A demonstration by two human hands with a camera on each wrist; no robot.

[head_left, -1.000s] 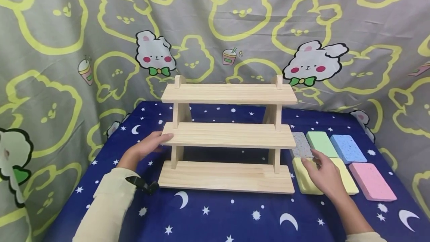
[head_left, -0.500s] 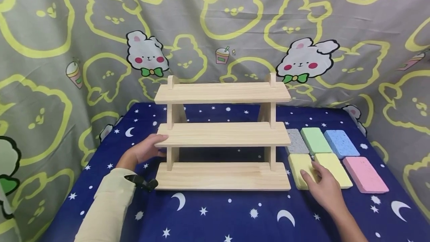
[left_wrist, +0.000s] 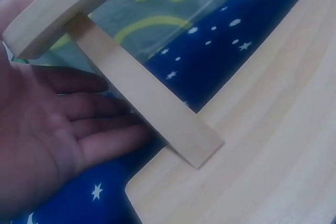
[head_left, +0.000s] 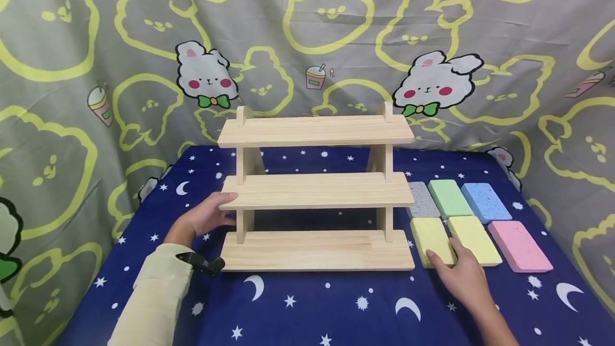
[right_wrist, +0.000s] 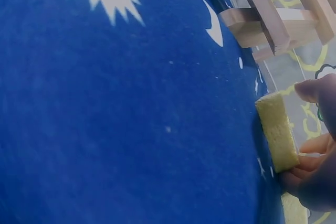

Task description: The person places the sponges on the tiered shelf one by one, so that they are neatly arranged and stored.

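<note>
A three-tier wooden display stand (head_left: 317,191) stands on the table in the head view. At its left end my left hand (head_left: 206,215) holds the middle shelf, thumb on top and fingers below; the left wrist view shows these fingers (left_wrist: 105,114) stretched beside the upright. To the right lie two yellow sponges side by side. Over the left yellow sponge (head_left: 429,239) is my right hand (head_left: 463,276), fingertips at the gap by the right yellow sponge (head_left: 478,242). In the right wrist view the thumb is apart from the sponge (right_wrist: 277,132), and the fingers touch its edge.
Behind the yellow sponges lie a grey sponge (head_left: 423,200), a green sponge (head_left: 450,197) and a blue sponge (head_left: 485,201). A pink sponge (head_left: 521,246) is at the far right. Dark blue starry cloth (head_left: 288,308) covers the table; a patterned curtain (head_left: 269,15) hangs behind.
My right hand has come down and slightly nearer me, from above the yellow sponges to the left one. The left hand keeps its hold on the shelf. The head view has shifted slightly.
</note>
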